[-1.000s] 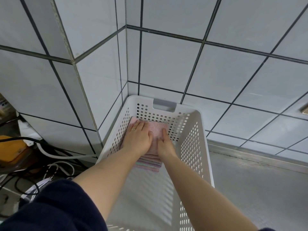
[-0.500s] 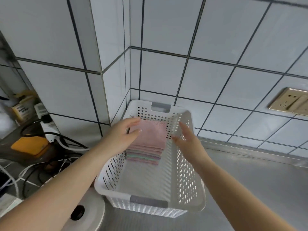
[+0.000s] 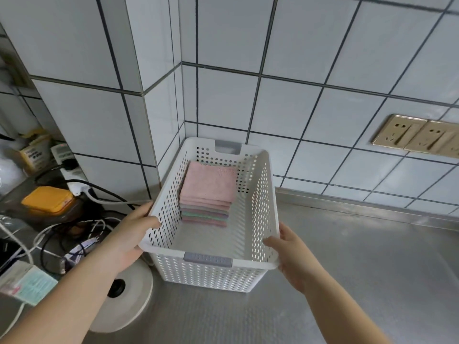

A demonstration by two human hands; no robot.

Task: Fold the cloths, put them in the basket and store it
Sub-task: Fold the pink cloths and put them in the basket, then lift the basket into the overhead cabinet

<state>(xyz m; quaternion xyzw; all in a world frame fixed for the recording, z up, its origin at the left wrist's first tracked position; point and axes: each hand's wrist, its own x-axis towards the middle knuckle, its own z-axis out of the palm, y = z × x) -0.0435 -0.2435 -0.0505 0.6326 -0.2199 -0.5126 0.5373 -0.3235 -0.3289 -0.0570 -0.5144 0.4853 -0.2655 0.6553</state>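
A white perforated plastic basket [image 3: 258, 219] stands on the steel counter, pushed toward the tiled wall corner. Inside, against its far end, lies a stack of folded cloths [image 3: 208, 192], pink on top with green and grey layers below. My left hand [image 3: 131, 234] grips the basket's left rim near the front corner, thumb over the edge. My right hand [image 3: 290, 254] holds the right front corner, thumb on the rim. Both forearms reach in from below.
A round white lid-like object [image 3: 126, 299] sits just left of the basket's front. Tangled cables, a power strip and an orange box [image 3: 48, 199] crowd the left side. Gold wall sockets [image 3: 417, 136] are at right. Bare steel counter [image 3: 360, 269] stretches to the right.
My hands left the cloth stack, came out of the basket and took hold of its left and right rims near the front. The view pulled back and up.
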